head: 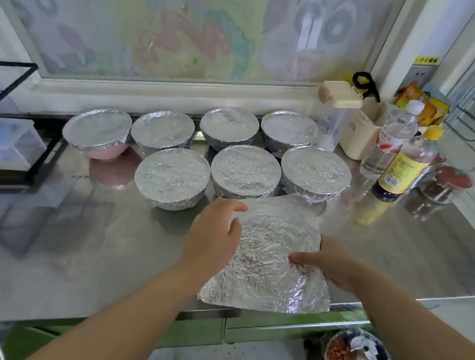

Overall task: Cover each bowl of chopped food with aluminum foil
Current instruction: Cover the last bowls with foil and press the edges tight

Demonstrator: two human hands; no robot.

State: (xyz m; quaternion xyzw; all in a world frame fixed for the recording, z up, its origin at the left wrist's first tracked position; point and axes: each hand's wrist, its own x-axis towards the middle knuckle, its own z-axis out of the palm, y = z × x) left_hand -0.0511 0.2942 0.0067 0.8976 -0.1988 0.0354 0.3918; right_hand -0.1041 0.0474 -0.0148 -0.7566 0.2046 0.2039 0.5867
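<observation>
Foil sheet [268, 253] is near the front edge of the table [406, 244]. Left hand [215, 235] curls round its left side, right hand [331, 264] pinches the right side, thumb on top. Seven foil-covered bowls [245, 170] sit just behind.

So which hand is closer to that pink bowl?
Left. The left hand holds the left edge of the foil sheet, toward the pink bowl; the right hand holds its right edge, farther away.
</observation>
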